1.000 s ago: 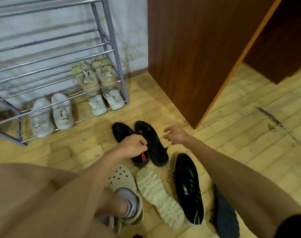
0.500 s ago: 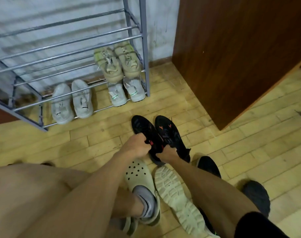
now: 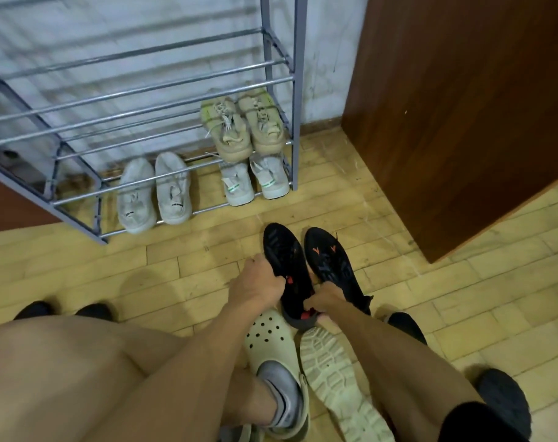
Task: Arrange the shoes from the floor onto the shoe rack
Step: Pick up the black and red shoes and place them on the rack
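Observation:
Two black shoes with red marks lie side by side on the wooden floor in front of the rack. My left hand [image 3: 258, 287] grips the left black shoe [image 3: 285, 256] at its side. My right hand [image 3: 323, 299] holds the heel end of the right black shoe [image 3: 330, 260]. The grey metal shoe rack [image 3: 175, 81] stands against the wall. On its bottom tier sit a white pair [image 3: 155, 193] and a grey-white pair [image 3: 255, 180]. A beige pair [image 3: 244, 126] rests on the tier above.
A pale shoe lies sole up [image 3: 338, 378] beside my foot in a cream clog [image 3: 271, 342]. Dark shoes lie at the right [image 3: 500, 400] and at the left [image 3: 64, 309]. A brown wooden cabinet [image 3: 462, 106] stands right of the rack.
My right hand came in from the open floor and closed on the right black shoe's heel. My left hand kept its hold on the left one. The view swung left toward the rack.

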{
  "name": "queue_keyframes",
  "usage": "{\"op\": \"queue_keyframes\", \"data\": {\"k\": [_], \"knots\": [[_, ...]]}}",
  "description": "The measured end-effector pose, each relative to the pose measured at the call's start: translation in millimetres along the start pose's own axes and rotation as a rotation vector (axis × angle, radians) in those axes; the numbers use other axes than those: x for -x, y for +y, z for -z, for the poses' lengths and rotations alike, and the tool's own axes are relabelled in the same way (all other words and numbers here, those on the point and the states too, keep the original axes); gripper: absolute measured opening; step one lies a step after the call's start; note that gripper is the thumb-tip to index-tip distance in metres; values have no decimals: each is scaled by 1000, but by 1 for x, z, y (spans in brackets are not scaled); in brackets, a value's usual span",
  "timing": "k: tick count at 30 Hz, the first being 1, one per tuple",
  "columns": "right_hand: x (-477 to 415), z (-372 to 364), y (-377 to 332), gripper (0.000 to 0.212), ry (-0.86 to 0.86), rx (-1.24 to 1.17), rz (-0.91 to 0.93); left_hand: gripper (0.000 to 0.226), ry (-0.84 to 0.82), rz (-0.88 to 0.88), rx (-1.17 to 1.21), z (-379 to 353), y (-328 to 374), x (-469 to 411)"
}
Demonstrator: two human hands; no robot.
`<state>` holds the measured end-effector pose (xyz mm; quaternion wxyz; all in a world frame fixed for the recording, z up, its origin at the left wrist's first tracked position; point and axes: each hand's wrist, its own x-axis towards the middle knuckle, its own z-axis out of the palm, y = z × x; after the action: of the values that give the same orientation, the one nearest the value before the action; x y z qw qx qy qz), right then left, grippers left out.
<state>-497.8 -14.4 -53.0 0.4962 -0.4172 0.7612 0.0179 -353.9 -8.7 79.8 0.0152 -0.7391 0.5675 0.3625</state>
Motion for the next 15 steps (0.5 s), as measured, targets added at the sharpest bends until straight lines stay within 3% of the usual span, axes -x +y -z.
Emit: {"op": "queue_keyframes", "data": {"k": [3,6,9,12,15], "knots": [[11,19,-11,21,-10,-178,-4,53,14,22,23,4,9,7],[26,42,-29,38,-23,-319,47,49,33,61,121,7,14,15],[51,70,-47,26,28,-293,165,45,152,116,249,20,18,25],[84,95,-71,25,31,-271,301,57,280,164,341,44,21,37],[125,112,-104,24,23,-295,452,64,333,245,607,73,18,50]]}}
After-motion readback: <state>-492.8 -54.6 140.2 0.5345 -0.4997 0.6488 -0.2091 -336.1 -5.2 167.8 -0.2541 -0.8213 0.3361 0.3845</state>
